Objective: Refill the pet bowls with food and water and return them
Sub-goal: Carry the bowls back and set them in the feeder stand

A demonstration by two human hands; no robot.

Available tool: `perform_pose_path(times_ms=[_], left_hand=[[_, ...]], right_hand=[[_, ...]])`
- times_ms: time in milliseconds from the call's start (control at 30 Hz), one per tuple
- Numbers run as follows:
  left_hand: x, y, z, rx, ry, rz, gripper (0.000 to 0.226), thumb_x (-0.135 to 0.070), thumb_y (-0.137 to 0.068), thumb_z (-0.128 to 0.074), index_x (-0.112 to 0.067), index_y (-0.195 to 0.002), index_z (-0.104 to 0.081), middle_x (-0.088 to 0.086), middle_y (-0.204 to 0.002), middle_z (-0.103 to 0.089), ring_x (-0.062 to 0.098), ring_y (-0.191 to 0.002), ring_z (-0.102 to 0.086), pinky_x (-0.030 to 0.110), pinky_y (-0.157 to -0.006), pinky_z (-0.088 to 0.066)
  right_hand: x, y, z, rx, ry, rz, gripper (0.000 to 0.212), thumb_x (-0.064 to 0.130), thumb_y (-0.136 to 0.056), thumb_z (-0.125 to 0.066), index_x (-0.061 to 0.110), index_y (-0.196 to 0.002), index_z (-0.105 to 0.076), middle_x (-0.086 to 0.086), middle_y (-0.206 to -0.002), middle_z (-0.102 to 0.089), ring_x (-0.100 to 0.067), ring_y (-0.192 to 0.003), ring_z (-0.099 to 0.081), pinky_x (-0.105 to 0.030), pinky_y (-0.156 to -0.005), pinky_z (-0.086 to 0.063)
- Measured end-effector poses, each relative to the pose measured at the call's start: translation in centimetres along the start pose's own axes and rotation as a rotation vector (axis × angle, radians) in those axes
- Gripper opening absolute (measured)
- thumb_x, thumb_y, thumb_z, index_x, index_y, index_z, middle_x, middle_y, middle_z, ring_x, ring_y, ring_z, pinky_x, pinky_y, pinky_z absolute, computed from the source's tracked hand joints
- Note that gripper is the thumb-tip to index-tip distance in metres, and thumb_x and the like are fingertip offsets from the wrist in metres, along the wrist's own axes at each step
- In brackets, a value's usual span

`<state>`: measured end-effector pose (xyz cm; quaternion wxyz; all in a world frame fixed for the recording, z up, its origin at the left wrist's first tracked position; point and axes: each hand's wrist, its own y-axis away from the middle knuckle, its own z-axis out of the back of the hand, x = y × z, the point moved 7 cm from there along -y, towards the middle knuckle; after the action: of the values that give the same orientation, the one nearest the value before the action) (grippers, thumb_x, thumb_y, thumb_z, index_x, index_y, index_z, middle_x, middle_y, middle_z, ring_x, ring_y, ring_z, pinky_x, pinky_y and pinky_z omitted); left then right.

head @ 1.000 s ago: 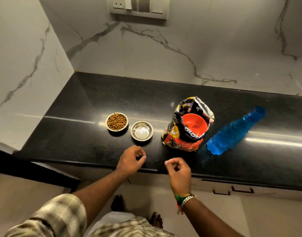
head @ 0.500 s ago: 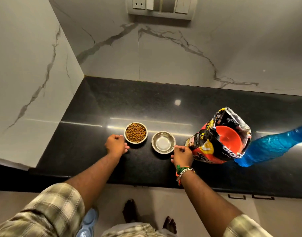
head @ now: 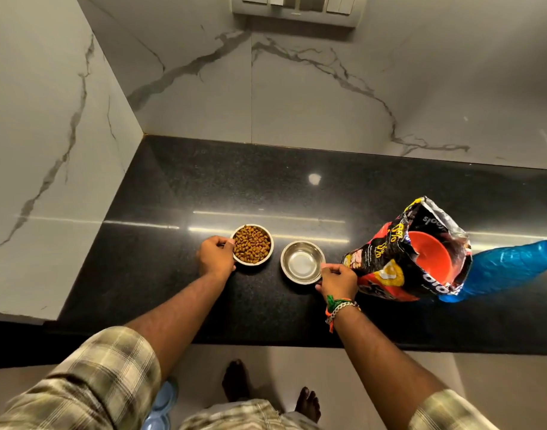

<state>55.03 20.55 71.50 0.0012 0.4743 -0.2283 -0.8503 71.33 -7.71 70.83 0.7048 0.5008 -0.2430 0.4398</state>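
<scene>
Two small steel bowls sit side by side on the black counter [head: 204, 187]. The left bowl [head: 252, 245] is full of brown kibble; my left hand [head: 215, 257] grips its left rim. The right bowl [head: 302, 262] holds clear water; my right hand [head: 338, 281] pinches its near right rim. An open pet food bag [head: 386, 268] with an orange scoop [head: 431, 256] inside stands right of the bowls. A blue water bottle [head: 510, 265] lies behind the bag, partly cut off at the right edge.
Marble walls close the counter at the left and back, with a switch panel [head: 293, 9] above. On the floor by my bare feet [head: 235, 380] is part of a light blue bowl stand [head: 162, 405].
Both hands moved forward from the counter's front edge to the bowls and closed on their rims. The camera has tilted closer over the counter.
</scene>
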Motion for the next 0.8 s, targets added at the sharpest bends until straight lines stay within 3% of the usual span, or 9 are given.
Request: perform_pose_path(times_ms=[100, 200, 400, 600, 800], left_hand=[[0.3, -0.2, -0.1, 0.014, 0.011, 0.016, 0.008, -0.018, -0.094, -0.072, -0.015, -0.087, -0.074, 0.009, -0.079, -0.074, 0.026, -0.062, -0.070, 0.048, -0.058, -0.065], [0.4, -0.1, -0.3, 0.024, 0.047, 0.044, 0.008, -0.017, -0.095, -0.071, -0.011, -0.092, -0.075, 0.014, -0.088, -0.076, 0.027, -0.070, -0.074, 0.036, -0.051, -0.062], [0.5, 0.0, -0.3, 0.034, 0.058, 0.057, 0.007, -0.013, -0.097, -0.068, -0.010, -0.094, -0.072, 0.015, -0.087, -0.074, 0.030, -0.071, -0.074, 0.026, -0.041, -0.056], [1.2, -0.3, 0.2, 0.004, -0.012, 0.045, 0.022, -0.015, -0.091, -0.071, -0.022, -0.071, -0.066, 0.009, -0.077, -0.076, 0.029, -0.065, -0.075, 0.047, -0.064, -0.066], [1.9, -0.3, 1.0, 0.002, -0.011, 0.027, 0.017, -0.017, -0.088, -0.072, -0.021, -0.072, -0.069, 0.005, -0.070, -0.076, 0.025, -0.060, -0.076, 0.047, -0.068, -0.066]], right_hand=[[-0.4, -0.4, -0.3, 0.046, -0.030, -0.020, 0.012, 0.011, -0.093, -0.072, 0.011, -0.081, -0.071, -0.014, -0.083, -0.070, -0.019, -0.063, -0.063, -0.030, -0.049, -0.055], [-0.6, -0.6, -0.7, 0.080, -0.062, -0.050, 0.013, 0.011, -0.094, -0.073, 0.010, -0.082, -0.069, -0.010, -0.082, -0.066, -0.022, -0.074, -0.064, -0.030, -0.049, -0.054], [-0.5, -0.9, -0.8, 0.094, -0.046, -0.058, 0.018, 0.008, -0.094, -0.072, 0.012, -0.078, -0.065, -0.014, -0.079, -0.066, -0.022, -0.068, -0.064, -0.032, -0.050, -0.055], [-0.8, -1.4, -0.8, 0.078, -0.026, -0.015, 0.016, 0.008, -0.094, -0.071, 0.012, -0.080, -0.066, -0.012, -0.080, -0.068, -0.020, -0.062, -0.064, -0.030, -0.050, -0.054], [-0.8, -1.6, -0.6, 0.057, 0.027, 0.057, 0.006, 0.007, -0.094, -0.067, 0.005, -0.091, -0.071, -0.010, -0.069, -0.067, -0.021, -0.050, -0.060, -0.028, -0.050, -0.053]])
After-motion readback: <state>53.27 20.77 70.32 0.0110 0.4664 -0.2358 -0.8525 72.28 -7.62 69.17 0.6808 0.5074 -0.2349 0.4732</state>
